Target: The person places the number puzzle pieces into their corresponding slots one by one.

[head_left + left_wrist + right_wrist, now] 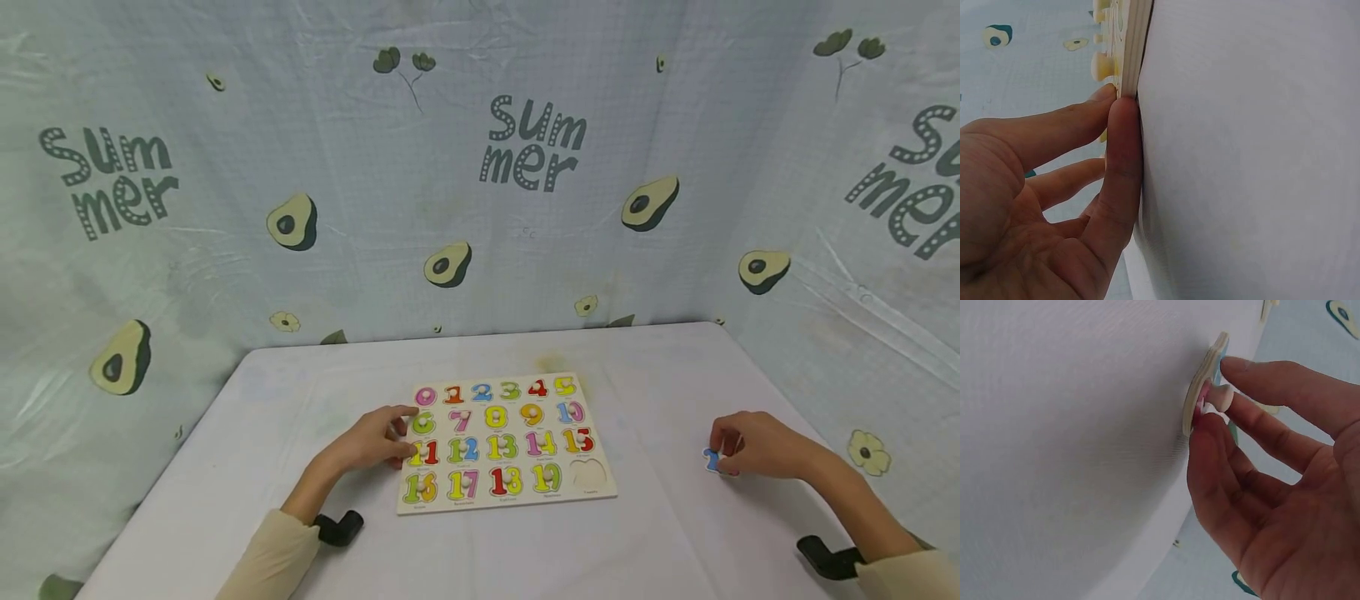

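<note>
A wooden number puzzle board [517, 503] lies on the table, with knobbed colourful numbers in its slots and a bare recess [589, 474] at its lower right corner. My left hand [375, 437] holds the board's left side, thumb on the face and a finger against its edge [1135, 50]. Far to the right, my right hand [765, 446] grips a puzzle piece [711, 459] with a blue 2. In the right wrist view thumb and fingers stand at the edges of this piece [1197, 394], around its knob [1220, 397]. Pink shows beside the knob.
A white cloth covers the table [315, 400]. Behind and at the sides hangs a pale curtain [360, 167] printed with avocados and lettering. Black wrist-camera mounts sit under the left wrist [339, 528] and right wrist [828, 558].
</note>
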### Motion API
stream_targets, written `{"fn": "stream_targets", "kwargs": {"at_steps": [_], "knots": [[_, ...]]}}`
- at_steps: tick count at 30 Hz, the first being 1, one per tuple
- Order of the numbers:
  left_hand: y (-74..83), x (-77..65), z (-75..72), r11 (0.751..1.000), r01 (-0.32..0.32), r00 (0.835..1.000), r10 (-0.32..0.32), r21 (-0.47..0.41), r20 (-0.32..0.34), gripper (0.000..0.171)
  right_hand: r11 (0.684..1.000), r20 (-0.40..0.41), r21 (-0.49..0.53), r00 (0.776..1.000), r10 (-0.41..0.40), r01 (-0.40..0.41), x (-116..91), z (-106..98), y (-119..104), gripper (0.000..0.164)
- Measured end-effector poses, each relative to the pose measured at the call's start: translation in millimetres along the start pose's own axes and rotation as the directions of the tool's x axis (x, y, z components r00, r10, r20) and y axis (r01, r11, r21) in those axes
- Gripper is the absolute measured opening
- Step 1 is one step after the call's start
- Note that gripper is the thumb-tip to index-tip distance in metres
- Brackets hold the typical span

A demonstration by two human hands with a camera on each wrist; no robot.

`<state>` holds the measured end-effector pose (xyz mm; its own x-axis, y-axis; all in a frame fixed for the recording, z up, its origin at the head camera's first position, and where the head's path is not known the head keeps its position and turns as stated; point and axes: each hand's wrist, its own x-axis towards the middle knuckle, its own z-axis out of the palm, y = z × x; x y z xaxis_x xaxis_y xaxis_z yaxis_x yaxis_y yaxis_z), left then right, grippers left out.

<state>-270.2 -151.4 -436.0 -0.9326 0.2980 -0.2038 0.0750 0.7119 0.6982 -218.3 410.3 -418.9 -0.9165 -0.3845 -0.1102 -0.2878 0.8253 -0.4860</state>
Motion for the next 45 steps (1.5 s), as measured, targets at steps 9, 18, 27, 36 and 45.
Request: {"fn": "stream_targets", "kwargs": {"at_steps": [9, 18, 27, 36, 45], "knots": [[0.3, 0.0, -0.2, 1.0, -0.002, 1.0, 0.002, 0.001, 0.0, 0.065, 0.999, 0.043, 0.039, 0.999, 0.03, -0.031, 2.2, 1.3, 2.2, 0.01], [-0.4, -0.9, -1.7, 1.0, 0.004, 1.0, -0.004, 0.0, 0.004, 0.065, 0.999, -0.012, -0.037, 1.0, 0.007, -0.008, 14.2, -1.2, -6.9, 0.01], [-1.3, 0.3, -2.7, 1.0, 0.004, 1.0, -0.004, 0.01, 0.007, 0.066, 0.997, -0.001, -0.061, 0.998, -0.055, 0.055, 41.2, -7.6, -45.4, 0.011], [-0.4, 2.2, 0.2, 1.0, 0.011, 1.0, -0.011, 0.011, 0.006, 0.066, 1.0, 0.027, -0.009, 0.999, -0.026, 0.026, 67.1, 2.5, -80.6, 0.011], [0.7, 2.0, 0.8, 1.0, 0.022, 1.0, -0.022, 0.013, 0.006, 0.066, 0.995, 0.062, 0.047, 0.994, -0.088, 0.085, 82.9, 16.6, -104.0, 0.011]]}}
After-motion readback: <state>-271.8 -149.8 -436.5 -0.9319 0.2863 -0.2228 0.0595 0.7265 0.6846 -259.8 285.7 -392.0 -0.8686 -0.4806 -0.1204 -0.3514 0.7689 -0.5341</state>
